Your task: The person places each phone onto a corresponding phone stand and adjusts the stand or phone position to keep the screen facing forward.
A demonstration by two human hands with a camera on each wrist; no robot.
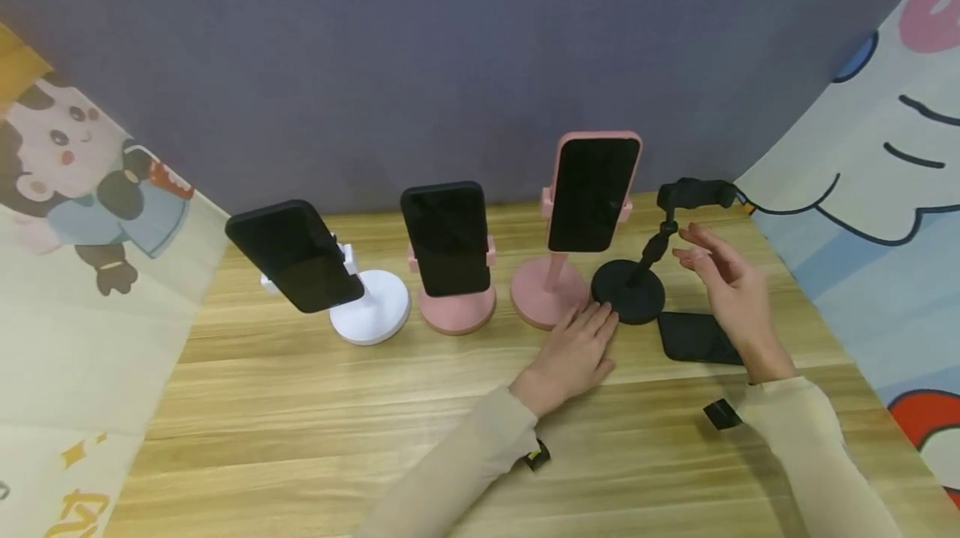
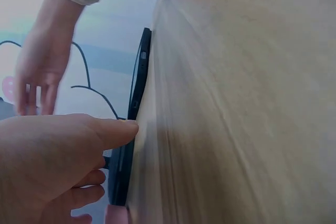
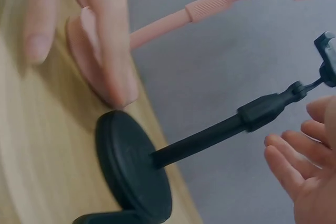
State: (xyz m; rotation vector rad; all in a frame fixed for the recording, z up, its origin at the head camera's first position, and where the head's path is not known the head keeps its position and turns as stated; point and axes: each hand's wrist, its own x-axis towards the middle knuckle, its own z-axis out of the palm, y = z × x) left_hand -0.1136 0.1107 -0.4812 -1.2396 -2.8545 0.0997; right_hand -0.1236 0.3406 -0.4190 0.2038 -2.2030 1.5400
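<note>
A black phone stand [image 1: 618, 291] stands upright at the right of the row, its holder bare of any phone. My right hand [image 1: 737, 303] is beside the stand's neck, fingers loosely bent and nothing in them. In the right wrist view a gap shows between those fingers and the black post [image 3: 202, 144]. My left hand [image 1: 564, 361] reaches low over the table, fingers extended, between the black base and a pink stand's base [image 1: 534, 298]. Whether its fingertips touch either base I cannot tell. A dark phone [image 1: 692, 336] lies flat in front of the black stand.
To the left stand a tall pink stand holding a pink-edged phone [image 1: 596, 192], a shorter pink stand [image 1: 457, 313] with a black phone [image 1: 447, 238], and a white stand [image 1: 372, 309] with a tilted black phone [image 1: 296, 255]. A grey wall [image 1: 390, 63] rises behind.
</note>
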